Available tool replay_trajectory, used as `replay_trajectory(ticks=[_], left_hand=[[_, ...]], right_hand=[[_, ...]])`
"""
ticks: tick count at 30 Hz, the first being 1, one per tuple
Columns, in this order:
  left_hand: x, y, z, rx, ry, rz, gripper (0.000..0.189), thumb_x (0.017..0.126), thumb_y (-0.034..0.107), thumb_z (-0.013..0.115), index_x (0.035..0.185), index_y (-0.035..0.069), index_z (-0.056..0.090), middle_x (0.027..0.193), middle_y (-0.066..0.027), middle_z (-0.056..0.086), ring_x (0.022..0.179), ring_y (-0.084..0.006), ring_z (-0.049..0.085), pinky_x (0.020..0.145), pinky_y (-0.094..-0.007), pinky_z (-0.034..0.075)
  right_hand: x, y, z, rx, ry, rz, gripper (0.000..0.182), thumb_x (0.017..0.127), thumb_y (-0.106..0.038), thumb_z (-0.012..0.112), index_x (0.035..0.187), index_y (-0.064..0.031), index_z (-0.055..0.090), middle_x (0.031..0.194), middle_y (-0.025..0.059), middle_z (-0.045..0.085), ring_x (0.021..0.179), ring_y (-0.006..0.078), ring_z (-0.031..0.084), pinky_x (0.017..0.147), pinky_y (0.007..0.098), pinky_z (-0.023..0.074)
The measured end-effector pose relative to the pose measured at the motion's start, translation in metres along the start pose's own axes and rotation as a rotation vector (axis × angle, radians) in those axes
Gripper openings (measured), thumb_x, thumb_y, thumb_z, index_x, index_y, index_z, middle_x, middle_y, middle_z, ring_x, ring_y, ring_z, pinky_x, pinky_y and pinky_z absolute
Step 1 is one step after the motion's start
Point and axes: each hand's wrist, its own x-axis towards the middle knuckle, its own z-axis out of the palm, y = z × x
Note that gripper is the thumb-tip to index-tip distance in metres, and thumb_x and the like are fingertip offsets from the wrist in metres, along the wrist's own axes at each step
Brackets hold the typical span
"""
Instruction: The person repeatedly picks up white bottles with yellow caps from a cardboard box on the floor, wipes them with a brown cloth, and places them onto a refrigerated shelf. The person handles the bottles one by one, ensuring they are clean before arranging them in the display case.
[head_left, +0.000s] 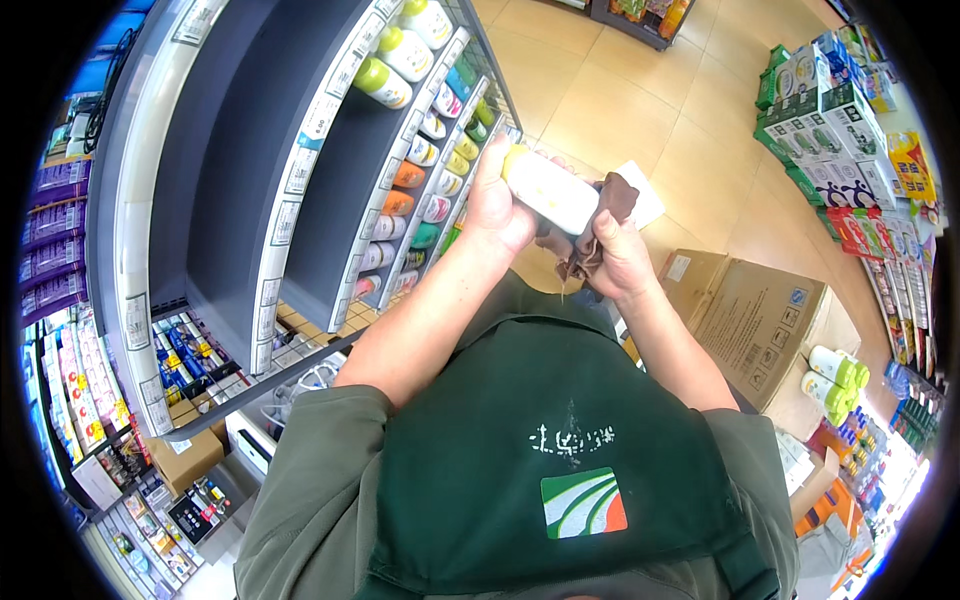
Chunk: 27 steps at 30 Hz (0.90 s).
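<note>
My left hand (499, 199) grips a white plastic bottle (555, 191) around its yellow-green cap end. The bottle is tilted, its base pointing down to the right. In my right hand (626, 259) is a crumpled brown cloth (592, 236), which lies against the bottle's base. Part of the cloth hangs below the bottle. Fingertips of the left hand show behind the bottle; the rest of them are hidden. To the left, similar white bottles with green caps (405, 54) stand at the far end of a grey shelf (322, 187).
Lower shelves hold rows of coloured bottles (409, 174). A large cardboard box (750, 322) stands at my right, with several green-capped white bottles (832, 375) beside it. Stacked boxed goods (825, 135) line the far right of the tiled floor (607, 82). A wire rack (289, 349) edges the shelf.
</note>
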Motion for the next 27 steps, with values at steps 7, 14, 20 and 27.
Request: replay_trajectory(ticks=[7,14,20,27], left_hand=[[0.005,0.008,-0.017,0.275,0.013,0.165,0.031,0.106,0.036,0.064,0.105,0.005,0.060,0.098,-0.0127,0.069,0.099,-0.0298,0.071,0.098,-0.0536,0.060],[0.011,0.032,-0.046,0.787,-0.094,0.319,0.034,0.111,0.033,0.062,0.126,0.003,0.061,0.114,-0.0101,0.070,0.108,-0.0209,0.069,0.099,-0.0372,0.055],[0.045,0.164,-0.077,1.171,0.444,0.842,0.047,0.096,0.024,0.083,0.129,-0.002,0.060,0.122,-0.0132,0.068,0.111,-0.0185,0.065,0.098,-0.0330,0.054],[0.101,0.229,-0.106,1.296,0.140,0.658,0.067,0.091,0.035,0.085,0.143,0.005,0.056,0.132,-0.0070,0.069,0.118,-0.0151,0.063,0.096,-0.0361,0.049]], right_hand=[[0.002,0.021,-0.009,0.110,0.196,0.122,0.067,0.101,-0.040,0.075,0.148,-0.0023,0.046,0.129,0.0182,0.067,0.108,0.0332,0.074,0.091,0.0504,0.0647],[0.025,0.023,-0.014,-0.154,0.165,0.073,0.054,0.099,-0.033,0.076,0.137,0.0001,0.056,0.102,0.0173,0.072,0.071,0.0230,0.070,0.076,0.0450,0.0627],[0.037,0.018,-0.030,-0.133,0.103,0.116,0.054,0.098,-0.033,0.076,0.135,0.0019,0.057,0.104,0.0173,0.071,0.070,0.0210,0.068,0.078,0.0436,0.0609],[0.044,0.036,-0.048,-0.135,0.084,0.245,0.063,0.096,-0.038,0.079,0.140,-0.0024,0.052,0.113,0.0193,0.071,0.078,0.0240,0.068,0.073,0.0405,0.0587]])
